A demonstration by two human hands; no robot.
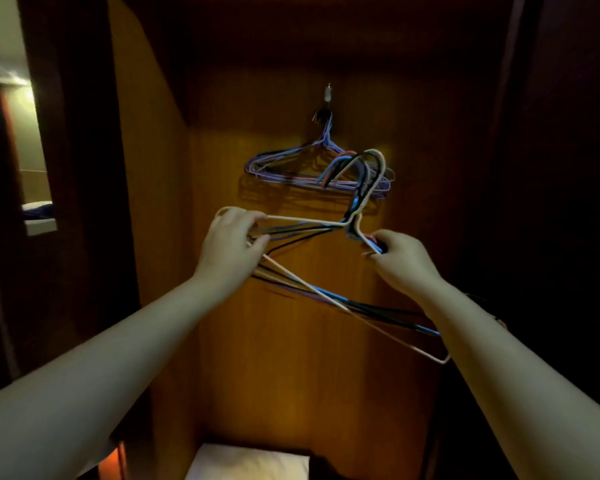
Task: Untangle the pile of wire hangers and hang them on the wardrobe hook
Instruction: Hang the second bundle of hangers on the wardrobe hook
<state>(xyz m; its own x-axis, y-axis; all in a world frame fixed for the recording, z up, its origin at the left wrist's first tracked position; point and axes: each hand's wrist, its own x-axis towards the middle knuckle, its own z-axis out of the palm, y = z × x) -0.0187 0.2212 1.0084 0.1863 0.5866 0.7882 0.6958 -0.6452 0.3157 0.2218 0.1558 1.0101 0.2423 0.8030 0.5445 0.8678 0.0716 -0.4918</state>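
Hanger bundle [309, 220]: several wire hangers, white, black and blue, were held up by both hands in front of the wardrobe back panel [291, 341], lower than the wardrobe hook [328, 93]; necks pointed up
Left hand [232, 242]: gripped the bundle's left corner, fingers curled round the wires
Right hand [404, 259]: pinched the wires just under the necks
Hung hangers [326, 135]: mostly purple, hung on the hook, flat against the panel
Bundle's far end: ran behind the right forearm
Bottom edge: pale cloth [250, 460] lay below the arms
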